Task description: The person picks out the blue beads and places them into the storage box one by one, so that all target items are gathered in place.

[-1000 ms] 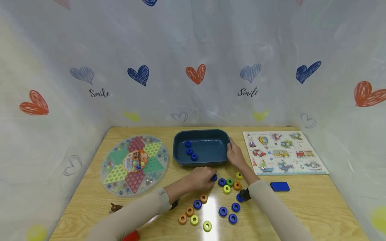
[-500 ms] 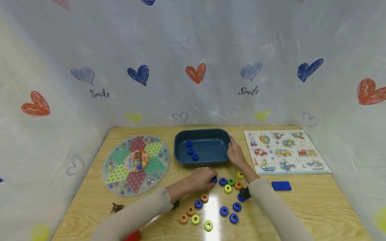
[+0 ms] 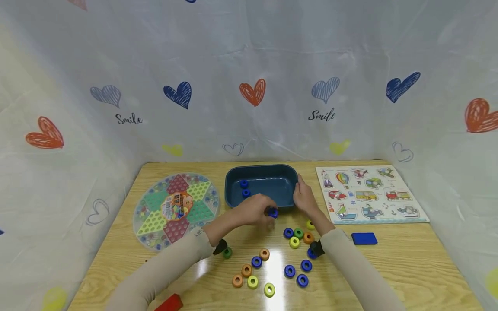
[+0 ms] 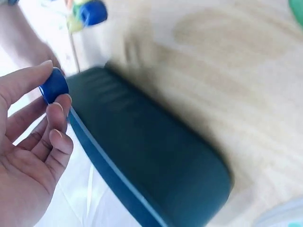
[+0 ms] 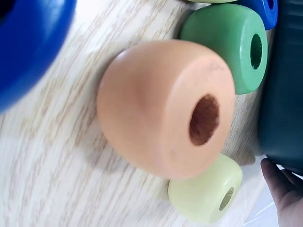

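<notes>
My left hand point(image 3: 254, 210) pinches a blue bead point(image 3: 273, 213) between thumb and fingertips, just in front of the dark teal tub point(image 3: 288, 167). In the left wrist view, the blue bead point(image 4: 55, 86) sits between thumb and index finger, beside the tub's outer wall point(image 4: 142, 142). Two blue beads point(image 3: 244, 184) show inside the tub at its left; my left hand covers the area near them. My right hand point(image 3: 305, 198) holds the tub's right end. Part of that right hand point(image 5: 289, 198) shows at the tub's edge in the right wrist view.
Loose blue point(image 3: 289, 271), orange point(image 3: 247, 271), yellow point(image 3: 269, 290) and green point(image 3: 298, 233) beads are spread over the wooden table. A round Chinese checkers board point(image 3: 177, 207) lies left, a picture puzzle point(image 3: 369, 194) right. A blue block point(image 3: 364, 239) and red block point(image 3: 170, 303) lie nearer.
My left hand has lifted the blue bead from the table and moved it toward the tub's front edge. A green bead has come into view under the left wrist. The right hand stays put.
</notes>
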Motion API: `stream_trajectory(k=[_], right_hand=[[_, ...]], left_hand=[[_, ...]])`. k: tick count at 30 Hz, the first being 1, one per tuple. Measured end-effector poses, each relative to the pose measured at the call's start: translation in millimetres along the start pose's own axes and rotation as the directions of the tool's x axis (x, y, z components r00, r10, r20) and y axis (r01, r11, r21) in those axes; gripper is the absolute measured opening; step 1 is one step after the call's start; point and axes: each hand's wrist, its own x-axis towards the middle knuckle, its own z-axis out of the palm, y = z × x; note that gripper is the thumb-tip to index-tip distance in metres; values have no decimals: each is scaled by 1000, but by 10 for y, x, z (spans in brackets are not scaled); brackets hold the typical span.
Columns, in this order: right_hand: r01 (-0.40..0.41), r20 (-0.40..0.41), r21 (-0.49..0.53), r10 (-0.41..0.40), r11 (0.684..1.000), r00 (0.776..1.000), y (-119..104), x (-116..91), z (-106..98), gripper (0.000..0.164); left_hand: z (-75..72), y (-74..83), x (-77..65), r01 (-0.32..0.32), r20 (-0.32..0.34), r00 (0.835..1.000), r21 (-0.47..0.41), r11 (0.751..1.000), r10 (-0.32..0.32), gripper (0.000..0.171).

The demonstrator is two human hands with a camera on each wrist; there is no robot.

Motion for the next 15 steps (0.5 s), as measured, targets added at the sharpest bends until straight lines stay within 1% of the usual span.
stream_trajectory(k=[3, 6, 11, 15], right_hand=[[6, -3, -2, -6, 1000, 1000, 8, 3, 3, 45], [10, -7, -6, -10, 1000, 1000, 8, 1, 10, 45], [9, -4, 0, -9, 1000, 1000, -2, -6, 11, 45], [0, -2, -12, 0, 1000, 1000, 12, -5, 11, 45]], left_hand=[[-101, -102, 49, 1, -18, 1000, -28, 1000, -2, 26], [-183, -223, 100, 21, -40, 999, -16, 1000, -21, 27], [-280, -414, 203, 95, -46, 995, 14, 995, -94, 30], [-320, -545, 309, 164, -43, 986, 58, 985, -161, 31]])
